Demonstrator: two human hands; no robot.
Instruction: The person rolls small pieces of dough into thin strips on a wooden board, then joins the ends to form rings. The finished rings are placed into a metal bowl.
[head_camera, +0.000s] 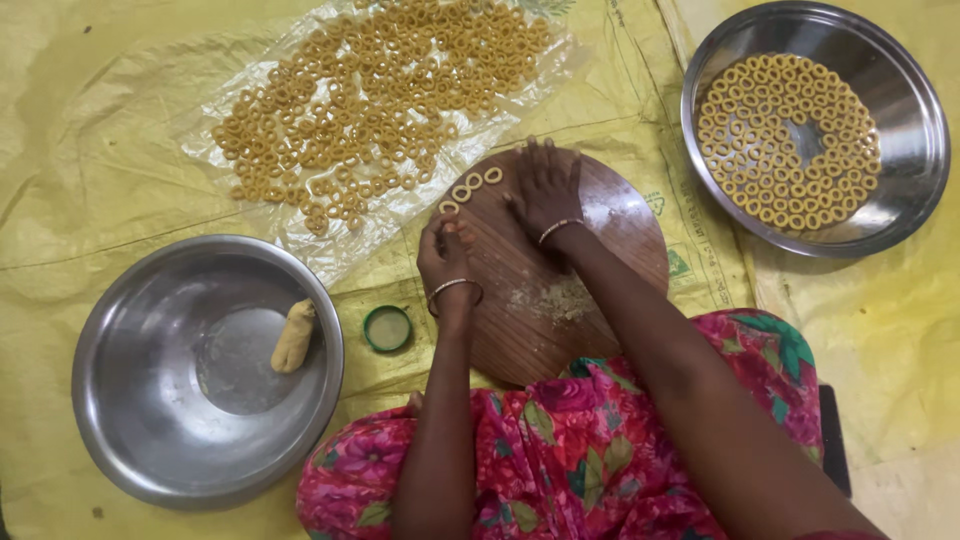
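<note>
I am looking down on a round wooden board (560, 290). My right hand (547, 190) is pressing flat there, fingers spread; my left hand (445, 255) is pinching dough at its edge beside three small dough rings (472, 184). Left of the board, one dough lump (293, 336) is waiting in a steel bowl (120, 400); many rings are already lying beyond.

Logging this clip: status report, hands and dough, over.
Left hand pinching dough at round wooden board. Right hand flat, pressing on it. Three dough rings on board edge. Nothing blocking.
</note>
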